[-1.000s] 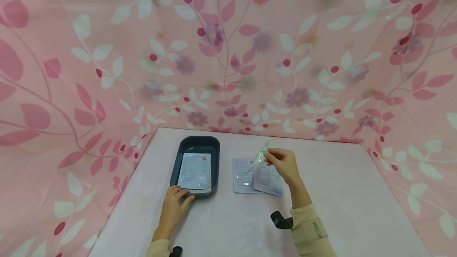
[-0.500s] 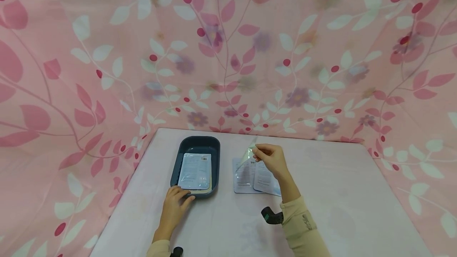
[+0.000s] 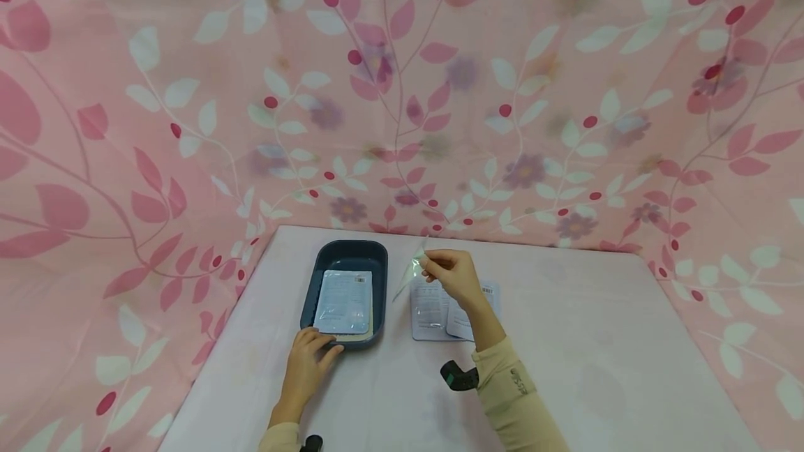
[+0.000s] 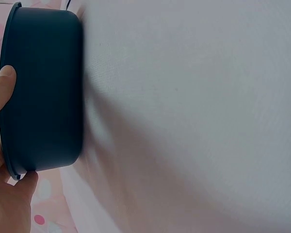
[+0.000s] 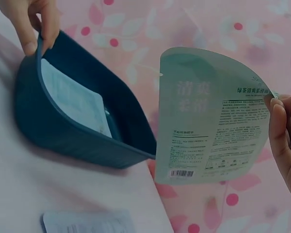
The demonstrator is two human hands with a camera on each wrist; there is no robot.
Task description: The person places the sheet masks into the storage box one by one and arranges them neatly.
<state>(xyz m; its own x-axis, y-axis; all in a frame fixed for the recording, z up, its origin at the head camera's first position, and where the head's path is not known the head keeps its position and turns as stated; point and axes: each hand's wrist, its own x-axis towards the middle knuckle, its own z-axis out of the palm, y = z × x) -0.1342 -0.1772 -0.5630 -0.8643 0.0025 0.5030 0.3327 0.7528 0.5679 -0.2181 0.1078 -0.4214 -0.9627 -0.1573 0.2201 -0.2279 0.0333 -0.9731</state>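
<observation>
Since the earlier frames, the right hand [image 3: 453,277] and its green packet [image 5: 211,121] move left across the table [image 3: 597,347], away from the table's right edge and toward the tray [image 3: 352,245]; the left hand [image 3: 306,361] and the tray keep their places. The shift also uncovers the upper right corner of one packet lying on the table. Nearest the wearer, two pale sleeves [image 3: 515,396] reach in over the table's near side, a black wrist camera [image 3: 460,376] beside the right one. The left hand pinches the tray's rim at its near left corner, apparently steadying it. Inside the tray, one blue packet [image 3: 344,302] lies flat toward the near edge, with a cream edge showing beneath it. To the right of the tray's right edge, and apart from it, lie two packets on the table: the left packet [image 3: 429,312] and, overlapping it, the right packet [image 3: 461,324], partly hidden by the right arm. Thumb and fingers of the right hand pinch the green packet by one side; it hangs tilted and slightly bowed, off the table, near the tray's right edge but not over its interior. The change suggests a carry well under way, with release not yet made. Beyond the table's far edge hangs a pink floral curtain [image 3: 402,89].
</observation>
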